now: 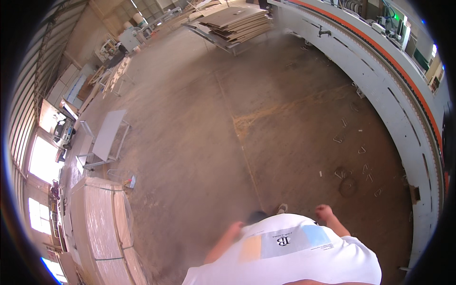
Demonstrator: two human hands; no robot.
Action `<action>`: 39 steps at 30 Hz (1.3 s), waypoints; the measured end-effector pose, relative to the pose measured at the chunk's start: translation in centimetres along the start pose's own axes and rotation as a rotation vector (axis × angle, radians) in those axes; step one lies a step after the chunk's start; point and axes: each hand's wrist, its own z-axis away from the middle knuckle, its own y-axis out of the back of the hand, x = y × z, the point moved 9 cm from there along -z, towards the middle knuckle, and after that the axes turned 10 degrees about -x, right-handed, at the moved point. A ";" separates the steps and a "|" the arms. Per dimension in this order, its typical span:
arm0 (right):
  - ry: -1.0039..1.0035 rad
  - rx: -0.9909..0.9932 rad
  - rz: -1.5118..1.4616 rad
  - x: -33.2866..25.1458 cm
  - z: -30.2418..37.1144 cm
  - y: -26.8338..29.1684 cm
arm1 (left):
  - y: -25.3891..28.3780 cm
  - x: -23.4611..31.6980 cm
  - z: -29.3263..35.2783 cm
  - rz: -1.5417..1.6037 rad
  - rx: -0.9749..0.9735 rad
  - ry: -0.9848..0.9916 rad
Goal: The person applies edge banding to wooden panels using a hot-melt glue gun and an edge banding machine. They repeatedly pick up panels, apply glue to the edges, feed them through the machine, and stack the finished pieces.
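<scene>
I stand on a dusty concrete floor (199,142) in a workshop and look down over my white shirt. My left hand (234,231) hangs at my side, blurred, with nothing visible in it. My right hand (325,211) is curled into a loose fist near my hip and holds nothing. A shoe tip (282,208) shows just ahead of my shirt. Neither hand touches anything.
A long grey machine with an orange stripe (399,95) runs along the right. Stacked wooden boards on a cart (237,21) lie far ahead. A wrapped stack of pale panels (102,218) stands at the left, behind it a light panel on a metal frame (108,135). Plastic strap scraps (351,166) litter the floor.
</scene>
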 end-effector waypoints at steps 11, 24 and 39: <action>0.218 0.080 -0.080 -36.2 -20.1 10.5 | 13.2 12.9 -22.8 0.026 -0.140 0.120; 0.138 0.236 0.508 -38.5 -35.4 20.1 | 41.1 41.0 -63.6 -0.124 -0.111 0.002; -0.048 0.085 -0.159 -74.0 -71.0 45.4 | 49.1 66.4 -89.7 0.213 -0.120 -0.137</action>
